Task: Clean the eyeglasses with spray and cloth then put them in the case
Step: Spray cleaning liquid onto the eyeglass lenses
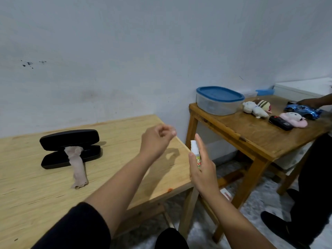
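Observation:
My right hand (pixel 203 169) grips a small white spray bottle (pixel 195 152) upright past the right edge of the light wooden table (pixel 125 133); its forefinger lies straight up beside the nozzle. My left hand (pixel 157 139) hovers over the table's right end, blurred, with fingers curled towards the thumb and nothing visible in them. At the table's left stands an open black glasses case (pixel 59 159). A pinkish cloth (pixel 78 168) hangs out of it onto the tabletop. No eyeglasses are in view.
To the right stands a darker wooden table (pixel 251 139) with a blue-lidded plastic tub (pixel 219 101), plush toys (pixel 256 108), a blue toy car (pixel 303 110) and a black remote (pixel 281 123). Another person's hand (pixel 312 102) and dark-clothed legs (pixel 312 186) are at the far right.

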